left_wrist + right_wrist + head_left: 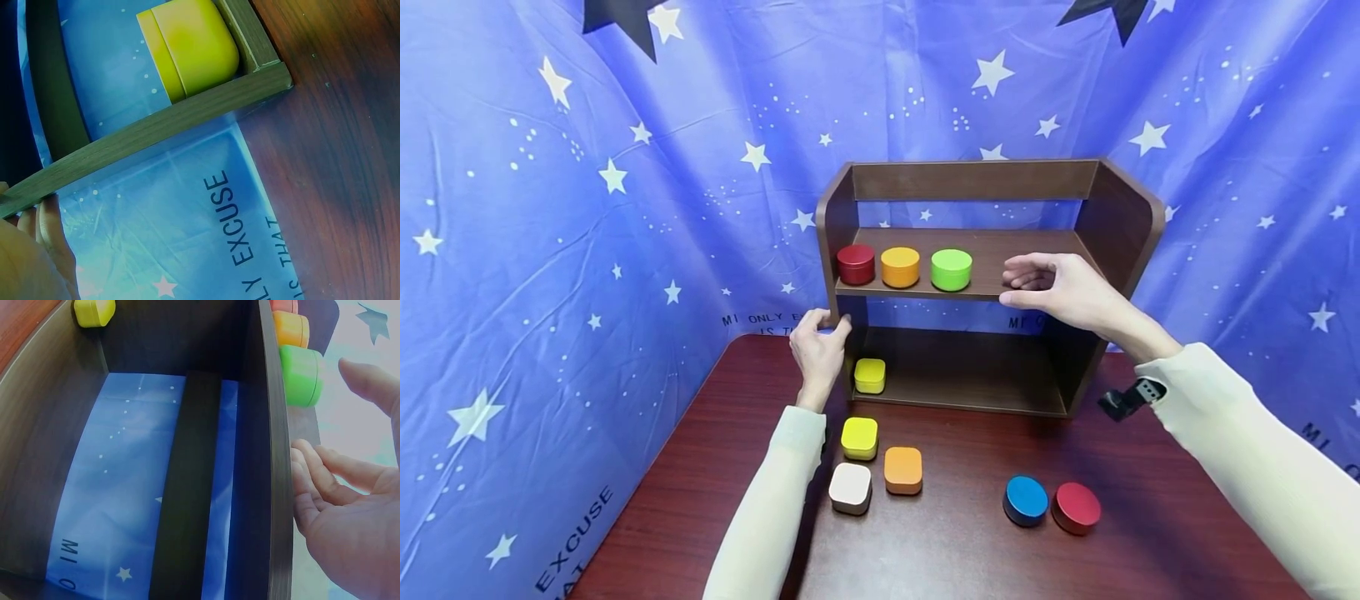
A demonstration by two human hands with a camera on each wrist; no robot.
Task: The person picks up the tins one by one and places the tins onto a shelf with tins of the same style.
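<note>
The dark brown wooden two-tier shelf (977, 181) is in my left hand's (818, 346) grasp, by its left side panel. My right hand (1056, 287) is released, fingers loosely bent, at the shelf's upper board, near a lime-green round box (951, 271). Toward that board's left end stand an orange round box (900, 268) and a dark red round box (856, 265). A yellow rounded-square box (870, 377) sits at the lower board's left end. On the reddish-brown counter (940, 550), before the shelf's right part, lie a blue round box (1026, 500) and a red round box (1077, 507).

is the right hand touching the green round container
Apart: the head view shows bare shelf between the right hand and the green round container.
</note>
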